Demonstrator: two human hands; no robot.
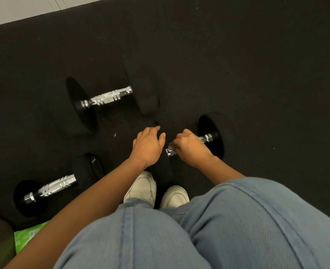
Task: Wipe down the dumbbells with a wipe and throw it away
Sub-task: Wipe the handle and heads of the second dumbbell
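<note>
Black floor (238, 55); right grip (191, 146) around dumbbell (213, 131)

Black speckled rubber floor (238, 55) meets a pale wall base (14, 10) top left

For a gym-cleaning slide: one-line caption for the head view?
Right hand grips the handle of the rightmost dumbbell, left hand open beside it, two other dumbbells lying on the black floor.

Your big black chrome-handled dumbbell (105, 98) sits far left on the black rubber floor (257, 74), smaller chrome-handled dumbbell (55, 188) nearer you, third dumbbell (214, 131) right, just ahead of your white shoes (140, 188).
</note>
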